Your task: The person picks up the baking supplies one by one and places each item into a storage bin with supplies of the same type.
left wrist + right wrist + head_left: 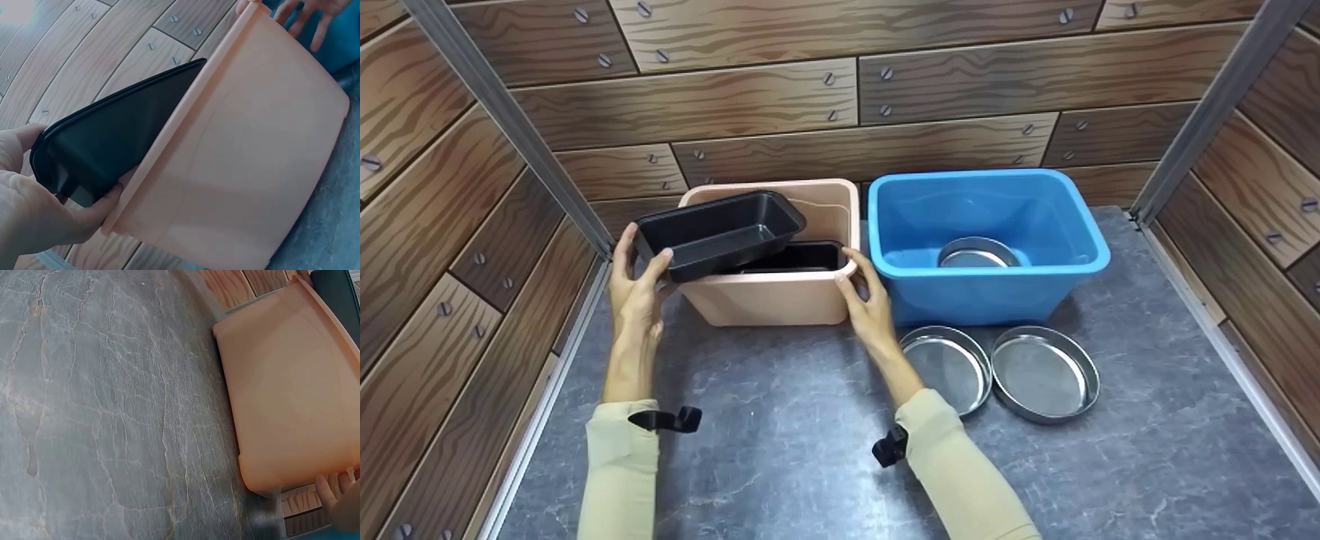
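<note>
My left hand (636,300) grips the left end of a black loaf pan (720,232), thumb at the near side. The loaf pan is tilted over the left part of a peach plastic bin (772,300), partly above its front rim. Inside the bin lies another dark pan (810,256), partly hidden by the held one. My right hand (871,304) holds the bin's front right corner, its thumb at the front of the rim. In the left wrist view the held loaf pan (107,135) shows its outer side, its far end hidden behind the bin wall (236,140).
A blue bin (975,296) stands to the right with a round metal pan (979,244) inside. Two round cake pans (1046,375) sit on the grey marbled surface (765,420) before it. Wood-patterned walls (780,105) close off the back and sides.
</note>
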`<action>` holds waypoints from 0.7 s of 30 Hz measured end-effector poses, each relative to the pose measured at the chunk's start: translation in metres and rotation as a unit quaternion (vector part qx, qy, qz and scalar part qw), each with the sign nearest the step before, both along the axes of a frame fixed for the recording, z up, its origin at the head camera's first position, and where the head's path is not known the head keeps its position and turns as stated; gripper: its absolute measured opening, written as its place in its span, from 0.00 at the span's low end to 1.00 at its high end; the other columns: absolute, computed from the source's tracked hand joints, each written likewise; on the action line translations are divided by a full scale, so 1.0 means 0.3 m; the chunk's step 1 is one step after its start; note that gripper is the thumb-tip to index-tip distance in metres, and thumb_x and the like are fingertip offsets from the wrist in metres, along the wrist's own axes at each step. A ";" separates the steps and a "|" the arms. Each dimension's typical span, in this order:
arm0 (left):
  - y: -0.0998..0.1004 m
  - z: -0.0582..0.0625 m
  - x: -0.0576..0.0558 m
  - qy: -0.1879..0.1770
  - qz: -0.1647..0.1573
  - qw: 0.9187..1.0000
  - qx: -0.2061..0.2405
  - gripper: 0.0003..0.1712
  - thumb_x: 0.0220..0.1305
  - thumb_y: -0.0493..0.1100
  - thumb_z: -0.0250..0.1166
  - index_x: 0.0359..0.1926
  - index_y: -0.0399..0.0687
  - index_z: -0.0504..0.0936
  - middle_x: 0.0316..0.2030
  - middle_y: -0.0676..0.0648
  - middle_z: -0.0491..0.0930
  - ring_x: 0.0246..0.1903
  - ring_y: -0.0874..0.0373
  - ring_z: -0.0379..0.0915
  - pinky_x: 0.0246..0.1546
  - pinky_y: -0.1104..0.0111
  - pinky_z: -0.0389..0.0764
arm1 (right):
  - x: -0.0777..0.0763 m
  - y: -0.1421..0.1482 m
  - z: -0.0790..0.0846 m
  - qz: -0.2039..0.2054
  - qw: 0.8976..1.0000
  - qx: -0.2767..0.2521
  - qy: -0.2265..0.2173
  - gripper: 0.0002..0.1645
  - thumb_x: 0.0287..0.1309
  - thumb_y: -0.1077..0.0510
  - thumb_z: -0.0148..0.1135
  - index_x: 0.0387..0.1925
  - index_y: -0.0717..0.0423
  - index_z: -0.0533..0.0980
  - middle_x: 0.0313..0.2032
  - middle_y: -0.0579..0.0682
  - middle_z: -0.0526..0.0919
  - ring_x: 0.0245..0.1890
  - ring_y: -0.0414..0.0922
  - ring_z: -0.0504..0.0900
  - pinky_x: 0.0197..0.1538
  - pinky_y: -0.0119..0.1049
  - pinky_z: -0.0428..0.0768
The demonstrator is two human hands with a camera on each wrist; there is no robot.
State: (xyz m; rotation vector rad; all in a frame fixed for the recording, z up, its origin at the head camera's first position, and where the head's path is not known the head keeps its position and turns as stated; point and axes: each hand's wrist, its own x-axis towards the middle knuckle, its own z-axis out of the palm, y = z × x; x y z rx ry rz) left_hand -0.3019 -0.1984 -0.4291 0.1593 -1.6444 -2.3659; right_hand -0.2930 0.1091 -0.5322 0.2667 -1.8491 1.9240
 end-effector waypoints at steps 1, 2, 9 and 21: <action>0.003 0.003 -0.006 -0.002 0.000 1.000 -0.007 0.43 0.69 0.31 0.67 0.80 0.60 0.63 0.79 0.51 0.55 0.58 0.49 0.75 0.63 0.50 0.78 | -0.001 0.000 0.001 0.000 1.000 -0.001 0.001 0.27 0.71 0.65 0.62 0.69 0.64 0.72 0.69 0.63 0.74 0.65 0.60 0.76 0.70 0.63 0.69; 0.007 0.007 -0.011 -0.004 0.000 1.000 -0.015 0.43 0.69 0.32 0.67 0.80 0.60 0.63 0.79 0.51 0.56 0.56 0.50 0.76 0.62 0.51 0.79 | -0.002 0.000 0.002 0.000 1.000 -0.002 0.002 0.27 0.71 0.65 0.62 0.69 0.65 0.72 0.69 0.64 0.74 0.65 0.60 0.76 0.70 0.63 0.69; 0.056 0.010 -0.032 0.025 0.000 0.993 -0.112 0.46 0.65 0.33 0.71 0.79 0.59 0.64 0.78 0.48 0.61 0.63 0.48 0.74 0.58 0.64 0.81 | -0.005 0.006 0.001 0.002 1.000 0.004 0.001 0.27 0.71 0.63 0.63 0.69 0.61 0.73 0.69 0.63 0.74 0.67 0.61 0.74 0.72 0.58 0.69; 0.117 -0.002 -0.079 0.044 -0.042 0.968 -0.244 0.44 0.63 0.35 0.73 0.77 0.55 0.68 0.74 0.44 0.69 0.66 0.45 0.73 0.53 0.70 0.80 | 0.042 -0.003 0.061 -0.002 1.000 -0.003 0.003 0.27 0.70 0.69 0.61 0.67 0.72 0.71 0.66 0.71 0.74 0.64 0.65 0.75 0.70 0.63 0.69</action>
